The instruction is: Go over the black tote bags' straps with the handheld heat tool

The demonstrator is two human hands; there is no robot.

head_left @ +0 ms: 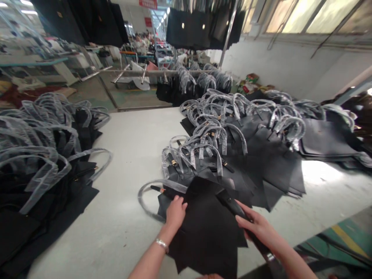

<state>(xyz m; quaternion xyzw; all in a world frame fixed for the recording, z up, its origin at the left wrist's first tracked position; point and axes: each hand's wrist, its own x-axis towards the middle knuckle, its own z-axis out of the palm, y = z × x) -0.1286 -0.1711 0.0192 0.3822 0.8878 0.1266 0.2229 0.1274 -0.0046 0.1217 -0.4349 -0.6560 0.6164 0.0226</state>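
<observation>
A black bag panel [209, 224] lies before me on the table, over a bag body whose plastic-wrapped handle [142, 197] loops out to the left. My left hand [176, 213] is closed at the panel's left edge, with the fingertips on the black material. My right hand [257, 226] is closed around a long, black, strap-like piece [232, 203] with a shiny metal part near its lower end. Its upper end rests against the panel's right side; its exact kind is unclear. A patch of skin shows at the bottom edge, too cut off to identify.
Black bag pieces with plastic-wrapped handles [209, 143] pile up behind and right of my hands. Another heap [43, 155] covers the left side of the white table [124, 186]. Black bags [200, 29] hang from a metal rack beyond the table's far edge.
</observation>
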